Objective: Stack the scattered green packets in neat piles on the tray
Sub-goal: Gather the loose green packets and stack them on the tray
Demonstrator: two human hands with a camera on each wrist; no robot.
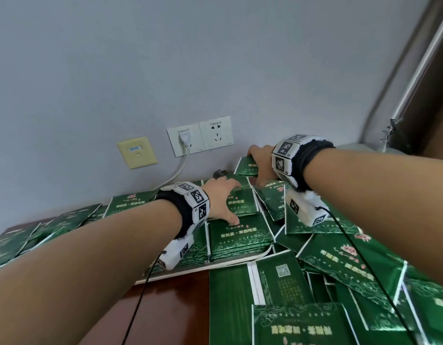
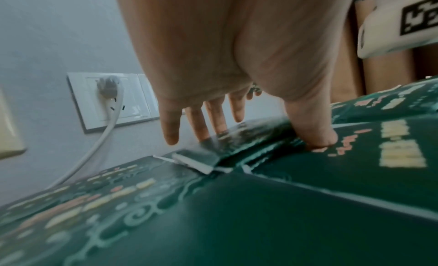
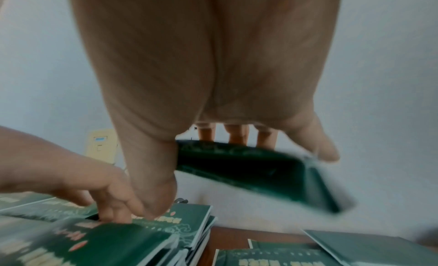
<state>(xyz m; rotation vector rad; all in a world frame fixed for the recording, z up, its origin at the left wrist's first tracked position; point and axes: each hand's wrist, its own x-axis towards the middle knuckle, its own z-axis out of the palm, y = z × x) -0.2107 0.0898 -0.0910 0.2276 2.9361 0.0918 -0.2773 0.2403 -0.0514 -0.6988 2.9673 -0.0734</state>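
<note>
Green packets lie in stacks (image 1: 240, 236) on a white tray (image 1: 227, 263). My left hand (image 1: 230, 202) is spread flat over the far stack (image 1: 240, 202), its fingers straight. In the left wrist view the left hand (image 2: 272, 131) has its thumb (image 2: 317, 137) pressing on a packet (image 2: 355, 167) and its fingers touching the stack behind. My right hand (image 1: 256, 168) holds a green packet (image 1: 245, 168) lifted near the wall. In the right wrist view the right hand (image 3: 201, 167) grips this packet (image 3: 260, 169) between thumb and fingers, above the stacks (image 3: 142, 238).
Many loose packets (image 1: 352, 265) lie scattered at the right and front, and more (image 1: 66, 217) lie along the left. Wall sockets (image 1: 215, 133) with a white plug and cable (image 1: 180, 168) sit just behind the tray. Bare brown tabletop (image 1: 165, 307) shows at the front.
</note>
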